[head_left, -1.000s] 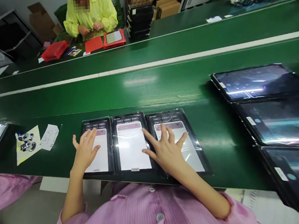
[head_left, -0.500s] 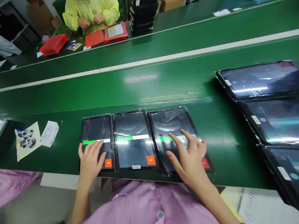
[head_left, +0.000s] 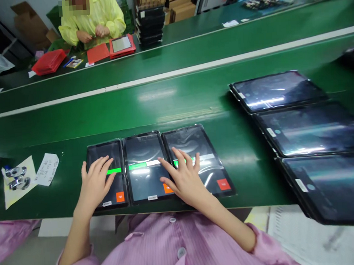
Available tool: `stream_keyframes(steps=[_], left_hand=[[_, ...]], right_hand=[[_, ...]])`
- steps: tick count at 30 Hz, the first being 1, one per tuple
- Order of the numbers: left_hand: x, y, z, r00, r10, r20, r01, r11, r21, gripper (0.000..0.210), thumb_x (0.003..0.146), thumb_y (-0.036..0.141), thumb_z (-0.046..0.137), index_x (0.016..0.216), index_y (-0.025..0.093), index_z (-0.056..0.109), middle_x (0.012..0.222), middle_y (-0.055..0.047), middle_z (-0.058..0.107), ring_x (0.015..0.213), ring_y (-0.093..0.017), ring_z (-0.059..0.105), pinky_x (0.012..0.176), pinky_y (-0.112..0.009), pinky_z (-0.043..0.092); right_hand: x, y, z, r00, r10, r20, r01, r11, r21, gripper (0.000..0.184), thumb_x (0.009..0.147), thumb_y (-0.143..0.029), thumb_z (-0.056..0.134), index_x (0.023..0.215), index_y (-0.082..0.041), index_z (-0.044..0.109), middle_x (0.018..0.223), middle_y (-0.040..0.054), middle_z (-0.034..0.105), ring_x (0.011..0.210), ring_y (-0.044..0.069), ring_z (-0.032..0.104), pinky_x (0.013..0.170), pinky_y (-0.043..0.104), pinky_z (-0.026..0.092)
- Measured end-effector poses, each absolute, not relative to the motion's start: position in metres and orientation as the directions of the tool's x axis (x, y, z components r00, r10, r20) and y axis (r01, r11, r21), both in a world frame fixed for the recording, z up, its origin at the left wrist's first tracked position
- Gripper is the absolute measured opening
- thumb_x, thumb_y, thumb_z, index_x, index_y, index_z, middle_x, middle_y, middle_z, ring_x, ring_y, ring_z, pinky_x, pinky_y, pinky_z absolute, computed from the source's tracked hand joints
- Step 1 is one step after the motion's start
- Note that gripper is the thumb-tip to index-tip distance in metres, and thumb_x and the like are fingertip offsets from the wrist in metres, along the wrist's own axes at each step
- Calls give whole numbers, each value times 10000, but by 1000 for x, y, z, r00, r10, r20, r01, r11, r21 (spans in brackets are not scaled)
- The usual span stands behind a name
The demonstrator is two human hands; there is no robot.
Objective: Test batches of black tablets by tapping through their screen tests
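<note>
Three tablets lie side by side on the green bench, each screen showing a bar and a coloured square at its lower right. My left hand (head_left: 94, 182), fingers spread, rests over the left tablet (head_left: 103, 149), where the visible bar is green. My right hand (head_left: 184, 178) is open across the seam between the middle tablet (head_left: 146, 185) and the right tablet (head_left: 214, 172). Its index fingertip is at the white end of the middle bar, and its other fingers are over the right screen. The hand partly covers the middle tablet's orange square.
Several dark tablets (head_left: 310, 125) lie in a column at right. To the left are a handwritten note (head_left: 48, 169) and a yellow paper (head_left: 19, 182) with small metal parts. Across the bench a person in yellow (head_left: 92, 21) works beside red sleeves (head_left: 49, 62) and a black stack (head_left: 150, 23).
My right hand has shifted left, from the right tablet to straddle the middle and right ones. The left tablet's bar, formerly partly white, now shows green to its right end. The view has swung right.
</note>
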State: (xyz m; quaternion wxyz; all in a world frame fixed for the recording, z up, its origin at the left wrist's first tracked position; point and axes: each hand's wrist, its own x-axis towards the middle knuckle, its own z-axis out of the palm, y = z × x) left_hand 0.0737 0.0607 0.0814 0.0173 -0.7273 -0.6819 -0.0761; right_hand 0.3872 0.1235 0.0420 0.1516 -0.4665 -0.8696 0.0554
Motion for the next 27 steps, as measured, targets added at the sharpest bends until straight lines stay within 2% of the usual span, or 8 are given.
stream_keyframes(steps=[5, 9, 13, 16, 20, 23, 25, 27], left_hand=[[72, 106, 87, 193, 980, 43, 981, -193, 5, 464, 1021, 396, 383, 1421, 231, 552, 1529, -139, 501, 1399, -356, 455, 1211, -666, 120], [71, 139, 83, 212, 977, 5, 977, -212, -38, 465, 1006, 376, 400, 1409, 223, 574, 1551, -160, 467, 1436, -387, 409, 1199, -701, 112], [70, 156, 76, 189, 981, -34, 980, -190, -55, 508, 1014, 395, 367, 1448, 191, 536, 1554, -176, 459, 1456, -402, 379, 1179, -739, 117], [70, 160, 74, 141, 986, -89, 987, -147, -60, 531, 1024, 390, 318, 1484, 180, 481, 1559, -175, 451, 1457, -392, 385, 1165, -755, 142], [70, 161, 78, 103, 986, -134, 991, -113, -67, 502, 1043, 371, 259, 1464, 209, 480, 1489, -147, 545, 1399, -341, 480, 1178, -759, 70], [70, 162, 85, 64, 983, -171, 995, -77, -69, 489, 1045, 390, 263, 1426, 209, 510, 1425, -145, 604, 1348, -337, 536, 1168, -774, 59], [71, 162, 90, 48, 977, -210, 996, -62, -63, 493, 1040, 411, 289, 1430, 198, 501, 1463, -159, 568, 1374, -340, 512, 1167, -766, 113], [73, 162, 93, 35, 970, -240, 996, -52, -68, 511, 1028, 435, 336, 1451, 183, 473, 1524, -184, 494, 1425, -349, 453, 1165, -758, 147]], right_hand=[[389, 122, 43, -528, 827, 193, 791, 562, -241, 545, 929, -533, 609, 1444, -364, 542, 1595, 180, 341, 1419, 429, 312, 1096, 808, 135], [420, 126, 46, -406, 878, 253, 844, 466, -264, 473, 991, -477, 499, 1436, -323, 552, 1587, 182, 321, 1419, 401, 317, 1123, 771, 159], [468, 135, 39, -235, 925, 300, 898, 325, -296, 396, 1021, -427, 426, 1303, -278, 660, 1493, 177, 399, 1364, 390, 385, 1109, 750, 246], [493, 138, 29, -222, 926, 305, 899, 315, -303, 391, 1023, -419, 419, 1267, -276, 688, 1453, 174, 429, 1337, 383, 416, 1094, 723, 306], [508, 139, 27, -267, 920, 286, 889, 350, -296, 355, 1011, -443, 449, 1223, -334, 712, 1473, 143, 448, 1332, 407, 421, 1087, 775, 252], [517, 153, 29, -225, 918, 327, 829, 356, -431, 359, 999, -468, 468, 1237, -321, 693, 1431, 140, 508, 1314, 390, 462, 1102, 713, 304], [522, 172, 27, -106, 934, 342, 729, 307, -612, 385, 988, -474, 475, 1269, -282, 656, 1340, 144, 582, 1236, 341, 545, 1070, 598, 417], [522, 196, 18, 3, 966, 259, 580, 209, -788, 398, 947, -484, 520, 1241, -250, 649, 1204, 132, 661, 1088, 300, 631, 967, 509, 510]])
